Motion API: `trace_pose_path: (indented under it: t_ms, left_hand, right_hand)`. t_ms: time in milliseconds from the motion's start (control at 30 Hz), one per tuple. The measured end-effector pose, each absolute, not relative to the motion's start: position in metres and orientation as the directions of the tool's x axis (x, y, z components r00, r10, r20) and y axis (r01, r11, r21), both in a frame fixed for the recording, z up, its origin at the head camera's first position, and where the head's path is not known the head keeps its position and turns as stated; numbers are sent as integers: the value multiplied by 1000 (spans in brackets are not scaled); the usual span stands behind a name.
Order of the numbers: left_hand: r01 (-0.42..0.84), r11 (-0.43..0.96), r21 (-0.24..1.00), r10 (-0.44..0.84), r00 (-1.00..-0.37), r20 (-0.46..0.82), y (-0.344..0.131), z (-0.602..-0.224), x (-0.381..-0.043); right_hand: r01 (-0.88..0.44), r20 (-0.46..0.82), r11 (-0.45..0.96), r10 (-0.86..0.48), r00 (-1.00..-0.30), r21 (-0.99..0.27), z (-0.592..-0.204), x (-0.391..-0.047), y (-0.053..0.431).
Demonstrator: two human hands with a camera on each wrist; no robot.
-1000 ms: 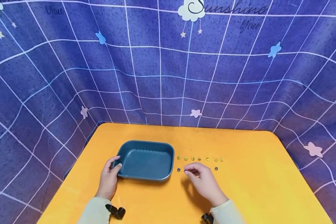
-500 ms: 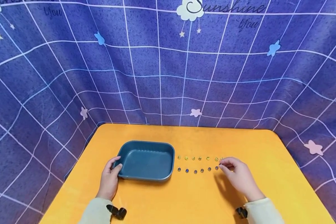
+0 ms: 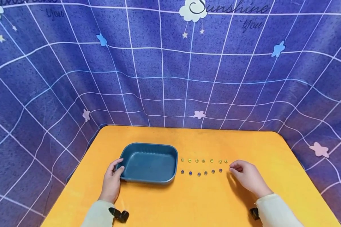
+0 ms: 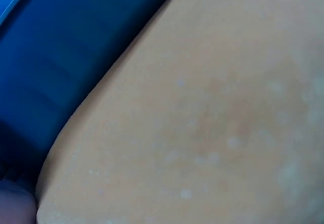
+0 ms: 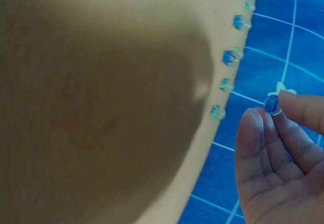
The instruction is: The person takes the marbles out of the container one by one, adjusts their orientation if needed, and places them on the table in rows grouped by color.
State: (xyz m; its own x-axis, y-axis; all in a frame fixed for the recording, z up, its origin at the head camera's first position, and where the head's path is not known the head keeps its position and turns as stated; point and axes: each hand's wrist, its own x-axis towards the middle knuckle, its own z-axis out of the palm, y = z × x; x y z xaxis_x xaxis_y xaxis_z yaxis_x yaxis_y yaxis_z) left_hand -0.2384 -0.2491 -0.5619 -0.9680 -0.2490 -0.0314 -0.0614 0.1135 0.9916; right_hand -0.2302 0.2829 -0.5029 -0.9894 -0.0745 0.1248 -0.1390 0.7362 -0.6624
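My left hand (image 3: 111, 183) grips the left end of a dark blue rectangular plastic basin (image 3: 149, 181), its fingers and thumb over the rim. To the right of the basin, several yellow-green glass marbles (image 3: 203, 160) lie in a row. Nearer to me is a second row, of several blue marbles (image 3: 206, 173). Just past the right end of both rows, my right hand (image 3: 248, 176) is held over the table. In the right wrist view its fingertips pinch one blue marble (image 5: 272, 104). The left wrist view shows mostly table and the basin's side (image 4: 66, 47).
The yellow table (image 3: 272, 157) has rounded far corners. A purple-blue gridded curtain (image 3: 170, 85) with stars and clouds hangs behind it and on both sides. Each wrist carries a small black camera mount (image 3: 119, 215).
My right hand has moved right along the blue row and past its end, uncovering the marbles it hid before. The left hand and basin stay in place.
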Motion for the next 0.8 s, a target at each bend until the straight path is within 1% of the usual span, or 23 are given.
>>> trace_pose_path:
  t_ms: [200,333,600,800]
  left_hand:
    - [-57,97,994,-245,-969,-32,-250,-563,-241]
    - [-51,90,995,-238,-971,-28,-251,-562,-242]
    - [-64,55,996,-234,-971,-49,-252,-562,-242]
    - [-53,41,998,-238,-970,-42,-251,-565,-242]
  right_hand:
    - [-54,12,694,-66,-998,-718,-514,-241,284]
    - [-6,-44,686,-56,-997,-728,-521,-245,285]
    - [-6,-42,717,-49,-998,-697,-528,-250,285]
    - [0,-45,751,-39,-998,-660,-529,-251,283]
